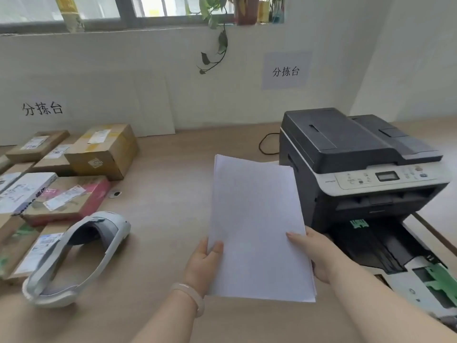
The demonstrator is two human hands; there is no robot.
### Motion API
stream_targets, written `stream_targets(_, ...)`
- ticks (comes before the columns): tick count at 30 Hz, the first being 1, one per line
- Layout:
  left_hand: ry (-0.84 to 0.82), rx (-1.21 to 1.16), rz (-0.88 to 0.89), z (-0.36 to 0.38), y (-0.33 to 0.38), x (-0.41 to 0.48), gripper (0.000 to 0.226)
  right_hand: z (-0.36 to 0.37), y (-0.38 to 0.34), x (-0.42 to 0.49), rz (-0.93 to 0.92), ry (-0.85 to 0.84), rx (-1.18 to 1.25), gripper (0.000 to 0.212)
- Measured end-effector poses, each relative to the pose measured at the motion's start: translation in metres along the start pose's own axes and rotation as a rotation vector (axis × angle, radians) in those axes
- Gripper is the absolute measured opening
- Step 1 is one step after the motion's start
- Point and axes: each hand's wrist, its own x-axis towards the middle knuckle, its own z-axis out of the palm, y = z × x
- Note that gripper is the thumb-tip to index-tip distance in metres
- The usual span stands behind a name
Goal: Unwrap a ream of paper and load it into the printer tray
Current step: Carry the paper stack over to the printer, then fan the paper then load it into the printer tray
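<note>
Wooden table (173, 169) bearing a printer (358, 169) at right, its tray (405, 266) pulled out, and parcels (99, 149) at left. White paper (257, 231), unwrapped, is held above the table just left of the printer. Left hand (204, 263) and right hand (314, 253) each pinch a lower side edge.

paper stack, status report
Both hands grip paper stack, unwrapped. Printer tray pulled out, unloaded. Nothing blocking tray.

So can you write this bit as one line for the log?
step: loading paper | left hand: holding paper stack | right hand: holding same stack | printer tray: pulled out, no paper visible
</note>
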Motion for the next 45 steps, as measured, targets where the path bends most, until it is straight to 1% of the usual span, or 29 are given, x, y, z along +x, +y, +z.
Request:
stream_targets(4, -0.012, 0.049, -0.042, 0.012, -0.021, 0.011, 0.016, -0.011, 0.024, 0.023, -0.025, 0.053, -0.073, 0.021)
stream_targets(8, -0.02, 0.082, -0.085, 0.027, -0.026, 0.03, 0.017, -0.026, 0.035, 0.042, -0.064, 0.057, 0.013, 0.018)
stream_targets(11, -0.03, 0.121, -0.109, 0.042, -0.036, 0.051, 0.035, -0.039, 0.037, 0.06, -0.092, 0.005, -0.034, 0.025)
stream_targets(12, -0.026, 0.123, -0.124, 0.047, -0.04, 0.057, 0.034, -0.042, 0.039, 0.066, -0.106, -0.012, -0.058, 0.032)
stream_targets(14, 0.037, 0.089, -0.145, 0.059, -0.045, 0.063, 0.016, -0.048, 0.041, 0.075, -0.138, -0.038, -0.102, 0.043)
stream_targets(15, 0.072, 0.055, -0.154, 0.064, -0.048, 0.065, 0.012, -0.05, 0.042, 0.079, -0.148, -0.047, -0.123, 0.044)
stream_targets(17, 0.092, -0.019, -0.182, 0.072, -0.058, 0.071, 0.015, -0.053, 0.047, 0.089, -0.143, -0.058, -0.155, 0.041)
stream_targets(21, 0.105, -0.1, -0.196, 0.079, -0.078, 0.076, 0.014, -0.052, 0.065, 0.099, -0.046, -0.03, -0.246, 0.024)
stream_targets(22, 0.117, -0.106, -0.192, 0.08, -0.08, 0.077, 0.018, -0.052, 0.068, 0.101, -0.036, -0.022, -0.266, 0.021)
stream_targets(23, 0.123, -0.119, -0.184, 0.081, -0.081, 0.078, 0.021, -0.052, 0.069, 0.103, -0.038, -0.005, -0.28, 0.019)
stream_targets(25, 0.125, -0.146, -0.169, 0.082, -0.084, 0.081, 0.017, -0.053, 0.068, 0.105, -0.053, 0.039, -0.298, 0.013)
stream_targets(29, 0.159, -0.052, -0.2, 0.087, -0.091, 0.082, 0.008, -0.051, 0.068, 0.105, -0.03, 0.019, -0.267, 0.01)
stream_targets(32, 0.24, 0.02, -0.173, 0.088, -0.081, 0.082, 0.012, -0.045, 0.057, 0.107, -0.071, 0.044, -0.315, 0.007)
stream_targets(34, 0.259, -0.002, -0.182, 0.084, -0.068, 0.079, 0.012, -0.045, 0.042, 0.108, -0.065, 0.035, -0.353, 0.014)
stream_targets(36, 0.277, -0.062, -0.208, 0.077, -0.056, 0.075, 0.008, -0.049, 0.023, 0.104, -0.019, -0.033, -0.285, 0.024)
stream_targets(38, 0.276, -0.194, -0.231, 0.072, -0.047, 0.072, 0.006, -0.053, 0.005, 0.098, 0.025, -0.125, -0.092, 0.032)
stream_targets(39, 0.265, -0.279, -0.237, 0.071, -0.042, 0.07, 0.01, -0.053, -0.002, 0.093, 0.039, -0.162, 0.03, 0.034)
stream_targets(41, 0.233, -0.446, -0.247, 0.077, -0.031, 0.064, 0.016, -0.047, -0.009, 0.082, 0.047, -0.223, 0.241, 0.032)
stream_targets(43, 0.221, -0.551, -0.256, 0.087, -0.023, 0.058, 0.017, -0.035, -0.006, 0.071, 0.056, -0.26, 0.4, 0.035)
stream_targets(44, 0.224, -0.591, -0.264, 0.092, -0.02, 0.055, 0.02, -0.028, -0.002, 0.066, 0.068, -0.275, 0.427, 0.035)
stream_targets(45, 0.226, -0.611, -0.275, 0.097, -0.019, 0.052, 0.023, -0.02, 0.003, 0.062, 0.08, -0.29, 0.401, 0.034)
